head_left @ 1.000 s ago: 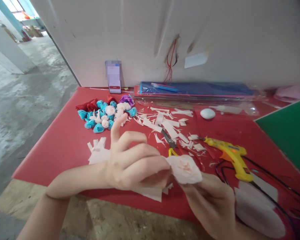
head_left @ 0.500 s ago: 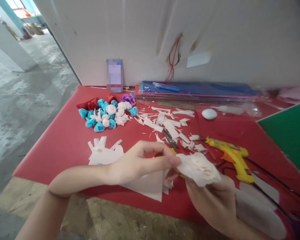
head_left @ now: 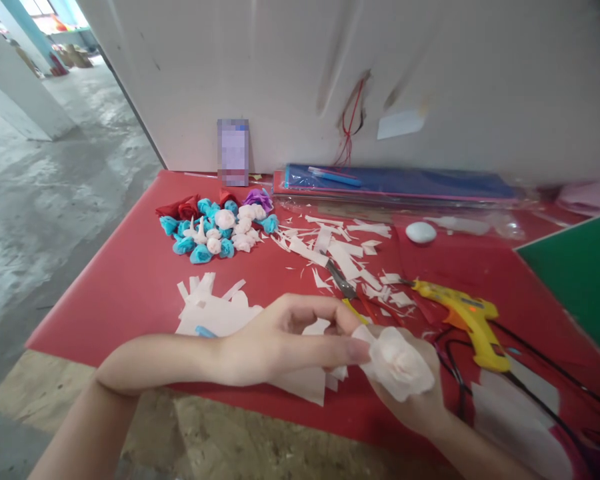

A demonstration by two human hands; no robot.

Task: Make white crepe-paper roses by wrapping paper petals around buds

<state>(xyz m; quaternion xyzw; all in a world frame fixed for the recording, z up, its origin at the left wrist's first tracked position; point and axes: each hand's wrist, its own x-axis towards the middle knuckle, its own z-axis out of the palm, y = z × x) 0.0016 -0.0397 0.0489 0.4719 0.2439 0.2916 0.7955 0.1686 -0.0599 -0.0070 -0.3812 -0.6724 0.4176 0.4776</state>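
Left hand (head_left: 283, 343) partly hides paper (head_left: 220, 315); glue gun (head_left: 473, 317) nearby.

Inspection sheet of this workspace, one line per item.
Surface: red-covered table.
Work items: white paper flower in the hands; pile of blue, white, red and purple flowers; yellow glue gun lying at the right, orange light showing.
Clutter: white paper scraps scattered mid-table, around a metal-bladed tool, type unclear.
Hands: left hand pinches the flower's edge; right hand supports it from behind, fingers mostly hidden.
Cables: black cables beside the glue gun, running lower right; red wires on the panel.
Surroundings: white panel behind, phone upright against it; grey floor left.
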